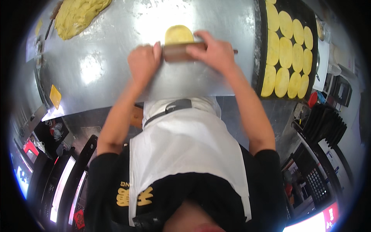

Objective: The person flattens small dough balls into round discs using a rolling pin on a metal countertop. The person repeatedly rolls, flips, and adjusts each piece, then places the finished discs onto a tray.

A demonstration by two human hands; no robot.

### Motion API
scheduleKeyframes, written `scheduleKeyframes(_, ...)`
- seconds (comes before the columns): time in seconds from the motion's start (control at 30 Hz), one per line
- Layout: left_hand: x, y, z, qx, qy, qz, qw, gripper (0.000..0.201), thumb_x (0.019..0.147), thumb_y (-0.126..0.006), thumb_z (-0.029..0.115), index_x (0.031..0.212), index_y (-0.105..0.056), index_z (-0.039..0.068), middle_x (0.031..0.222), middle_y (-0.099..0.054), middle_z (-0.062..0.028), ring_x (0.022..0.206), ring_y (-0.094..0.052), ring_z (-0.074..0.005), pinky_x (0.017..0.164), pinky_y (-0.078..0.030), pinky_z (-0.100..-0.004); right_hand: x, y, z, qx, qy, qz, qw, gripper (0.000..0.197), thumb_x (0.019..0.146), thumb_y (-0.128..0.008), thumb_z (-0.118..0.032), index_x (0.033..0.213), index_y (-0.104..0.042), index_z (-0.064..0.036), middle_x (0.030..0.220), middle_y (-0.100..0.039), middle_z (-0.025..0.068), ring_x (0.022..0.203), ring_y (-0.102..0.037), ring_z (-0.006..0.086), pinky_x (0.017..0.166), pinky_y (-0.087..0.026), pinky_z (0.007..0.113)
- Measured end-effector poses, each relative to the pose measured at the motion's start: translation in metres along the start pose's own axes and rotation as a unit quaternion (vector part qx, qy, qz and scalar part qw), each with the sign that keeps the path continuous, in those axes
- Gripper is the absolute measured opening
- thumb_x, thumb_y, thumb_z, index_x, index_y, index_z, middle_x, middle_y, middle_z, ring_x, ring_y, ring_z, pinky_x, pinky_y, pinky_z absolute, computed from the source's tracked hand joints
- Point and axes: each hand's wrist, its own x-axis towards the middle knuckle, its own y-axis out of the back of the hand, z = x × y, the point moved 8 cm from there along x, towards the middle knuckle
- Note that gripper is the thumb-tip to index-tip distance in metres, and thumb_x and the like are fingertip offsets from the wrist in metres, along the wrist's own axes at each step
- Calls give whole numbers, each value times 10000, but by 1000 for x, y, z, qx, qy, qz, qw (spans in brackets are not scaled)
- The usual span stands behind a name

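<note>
While the flattened yellow oval of dough (179, 34) lies on the floured steel surface (116, 58), it sits at twelve o'clock from the brown wooden rolling pin (181, 51), partly under it. The pin's long axis runs nine to three o'clock, crosswise to the body. Both hands are clenched on it: left hand (143, 62) at its nine o'clock end, right hand (214, 52) over its three o'clock end, somewhat nearer the dough. Off at three o'clock, a dark tray (261, 46) holds rows of yellow dough ovals (286, 52).

I count twelve flattened dough discs (286, 52) on the dark tray (313, 23). One dough piece (179, 34) sits under my one rolling pin (181, 51). One big dough mound (77, 15) lies on the table (116, 58).
</note>
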Motion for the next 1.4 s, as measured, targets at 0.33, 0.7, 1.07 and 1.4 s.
scheduleKeyframes(0.33, 85, -28, 47, -163, -35, -155, 974, 393, 996, -749, 358, 1161, -770, 2, 1039, -760, -184, 924, -722, -324, 857, -559, -411, -21, 56, 113, 71, -229, 228, 944, 519, 1096, -480, -550, 1261, -701, -111, 1020, -784, 158, 839, -758, 357, 812, -571, 480)
scheduleKeyframes(0.7, 34, 53, 95, -322, -98, -27, 941, 240, 981, -788, 233, 1121, -751, 42, 1076, -785, -151, 951, -758, -320, 843, -597, -371, -34, 59, 109, 0, -191, 247, 950, 524, 1063, -503, -633, 1214, -729, -185, 952, -792, 113, 912, -755, 388, 819, -571, 470)
scheduleKeyframes(1.07, 22, 15, 70, -189, -94, 101, 972, 332, 917, -822, 202, 1202, -737, 54, 1280, -710, -130, 1164, -654, -343, 989, -540, -446, -25, 61, 104, 25, -145, 210, 967, 556, 1065, -491, -647, 1205, -727, -164, 935, -784, 126, 900, -748, 399, 806, -561, 481)
scheduleKeyframes(1.4, 48, -30, 62, -197, -90, -83, 973, 263, 936, -800, 167, 1163, -753, 44, 1145, -677, -100, 1091, -640, -317, 959, -528, -427, -23, 62, 106, 10, -122, 208, 971, 544, 1065, -500, -647, 1195, -733, -173, 914, -777, 123, 880, -746, 400, 801, -564, 474)
